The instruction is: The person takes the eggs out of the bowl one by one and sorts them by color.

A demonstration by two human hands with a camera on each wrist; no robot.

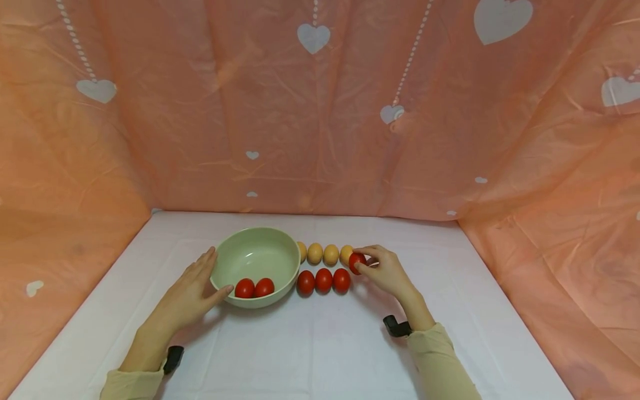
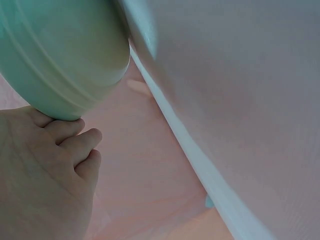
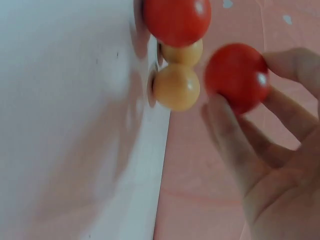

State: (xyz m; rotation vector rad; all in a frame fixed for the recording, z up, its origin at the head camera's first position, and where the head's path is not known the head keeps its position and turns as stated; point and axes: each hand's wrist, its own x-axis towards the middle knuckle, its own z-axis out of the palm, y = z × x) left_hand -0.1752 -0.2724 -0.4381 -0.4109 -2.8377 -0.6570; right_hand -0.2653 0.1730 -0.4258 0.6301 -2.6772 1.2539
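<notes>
My right hand point(image 1: 387, 270) pinches a glossy red egg-shaped piece point(image 3: 237, 78) between thumb and fingers. It is held up off the table, close by the right end of a row of tan egg-shaped pieces point(image 1: 330, 255). In front of that row stand three more red pieces point(image 1: 324, 281). My left hand point(image 1: 187, 294) rests against the left side of a pale green bowl point(image 1: 257, 253), fingers extended along its outside and thumb at the front rim. Inside the bowl, two red pieces point(image 1: 264, 287) lie side by side near the front wall. The bowl partly covers the leftmost tan piece.
A white cloth point(image 1: 280, 355) covers the table. Orange-pink sheets point(image 1: 320, 139) with white hearts hang behind it and along both sides. Both wrists carry a small black camera mount point(image 1: 396, 326). The rows stand just right of the bowl.
</notes>
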